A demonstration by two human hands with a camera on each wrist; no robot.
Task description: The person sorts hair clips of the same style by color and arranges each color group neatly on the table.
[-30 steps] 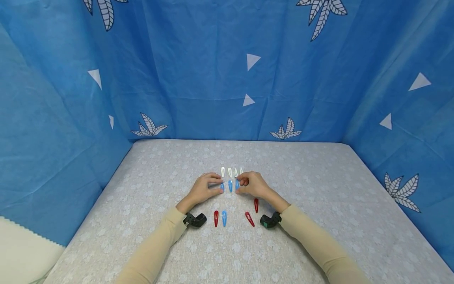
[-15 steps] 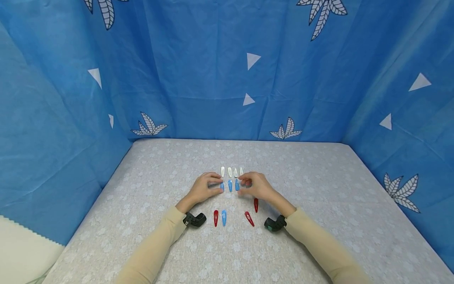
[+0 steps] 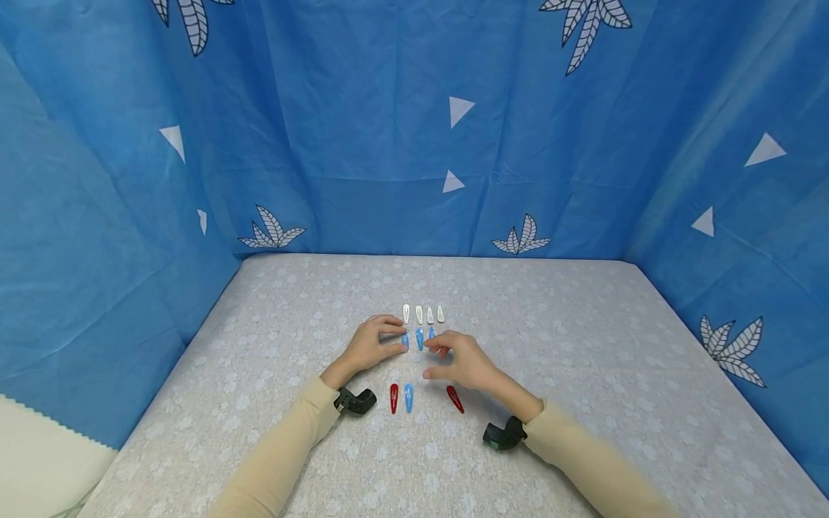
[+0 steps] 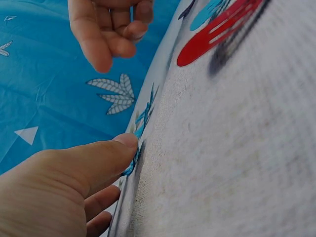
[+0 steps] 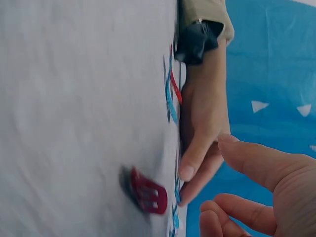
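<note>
A teardrop-shaped blue clip (image 3: 405, 341) is pinched by the left hand (image 3: 376, 342), while the right hand (image 3: 461, 360) (thumb and forefinger wide apart) is held over floral-patterned cloth (image 3: 550, 309).

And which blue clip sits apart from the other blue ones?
The blue clip nearest the person, just right of a red clip; the other three blue clips form a row farther away, next to the pale clips.
</note>
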